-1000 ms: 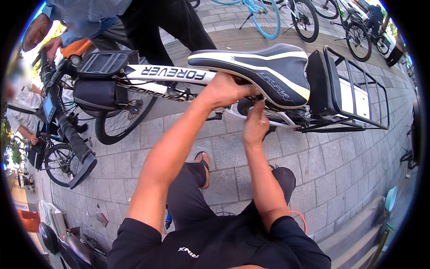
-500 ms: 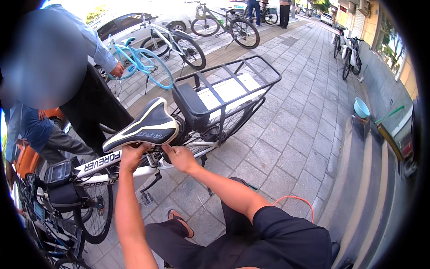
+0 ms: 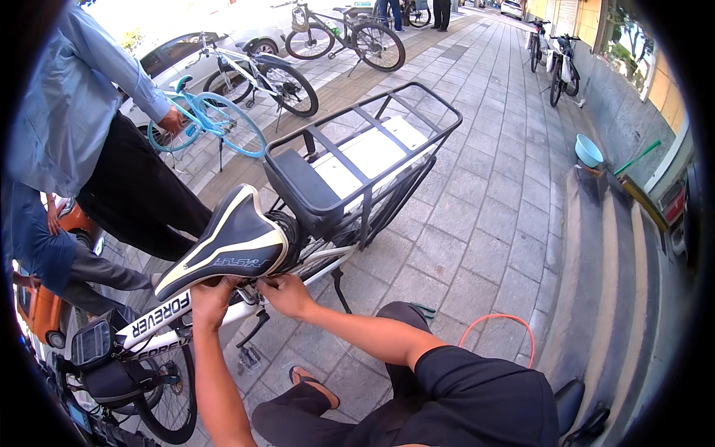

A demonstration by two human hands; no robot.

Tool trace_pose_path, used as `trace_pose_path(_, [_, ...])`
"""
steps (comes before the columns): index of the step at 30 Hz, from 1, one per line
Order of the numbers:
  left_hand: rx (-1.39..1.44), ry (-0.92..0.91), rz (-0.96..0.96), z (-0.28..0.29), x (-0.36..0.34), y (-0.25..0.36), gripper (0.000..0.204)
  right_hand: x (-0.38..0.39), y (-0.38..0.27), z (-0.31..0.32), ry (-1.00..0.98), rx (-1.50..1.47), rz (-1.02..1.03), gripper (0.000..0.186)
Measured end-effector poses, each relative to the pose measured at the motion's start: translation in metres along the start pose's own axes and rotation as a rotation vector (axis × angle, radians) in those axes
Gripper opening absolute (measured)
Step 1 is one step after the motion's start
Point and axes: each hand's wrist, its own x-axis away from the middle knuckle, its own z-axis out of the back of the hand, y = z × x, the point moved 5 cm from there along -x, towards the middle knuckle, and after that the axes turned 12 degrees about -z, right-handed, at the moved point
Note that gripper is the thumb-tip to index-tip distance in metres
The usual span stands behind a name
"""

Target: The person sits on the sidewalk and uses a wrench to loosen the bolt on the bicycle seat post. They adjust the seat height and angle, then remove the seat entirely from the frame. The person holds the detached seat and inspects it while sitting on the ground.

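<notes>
Two bare hands meet beneath the saddle [image 3: 223,246] of a white-framed bicycle, one on each side of the place where the post should be. Nearest, the left hand [image 3: 214,299] reaches up under the middle of the saddle, its wrist below the near edge; the saddle hides its fingers, so I cannot tell whether they are spread or closed on anything. Just beside it, the right hand [image 3: 287,296] comes in from the right, under the saddle's back part, thumb and fingertips drawn close together at the clutter of parts there — what they pinch, if anything, is hidden. Seen from both hands, the saddle lies directly above and slightly beyond, its long axis slanting from the narrow nose at lower left to the broad back at upper right. The left hand is nearer the nose, the right hand nearer the back. Below them, the white frame [image 3: 242,311] runs down-left toward a black bag [image 3: 108,376], with a pedal [image 3: 251,360] over the paving. Past the saddle's back sits a black box [image 3: 294,182], then the black rear rack [image 3: 456,113] over a white panel. Farther off, a person in a light blue shirt [image 3: 97,97] stands on the bicycle's far side — beyond, a light-blue bicycle [image 3: 237,119] is parked.
</notes>
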Motion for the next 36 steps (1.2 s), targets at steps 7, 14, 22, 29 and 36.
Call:
trace_pose_path(7, [-0.027, 0.039, 0.082, 0.003, 0.009, 0.001, 0.055, 0.015, 0.002, -0.029, -0.015, -0.22, -0.063, 0.026])
trace_pose_path(14, [0.043, 0.028, 0.124, 0.004, 0.008, -0.002, 0.051, 0.023, 0.02, -0.126, -0.226, -0.816, -0.34, 0.032])
trace_pose_path(22, [-0.015, -0.002, 0.033, 0.003, -0.001, 0.001, 0.051, -0.013, 0.021, -0.043, -0.113, -0.222, -0.019, 0.031])
trace_pose_path(29, [-0.001, 0.007, 0.002, 0.002, 0.001, 0.009, 0.049, -0.019, 0.016, -0.038, -0.133, -0.201, 0.006, 0.022])
trace_pose_path(36, [0.01, 0.023, 0.043, 0.0, 0.004, 0.0, 0.052, -0.002, 0.014, -0.04, -0.07, -0.256, -0.139, 0.024])
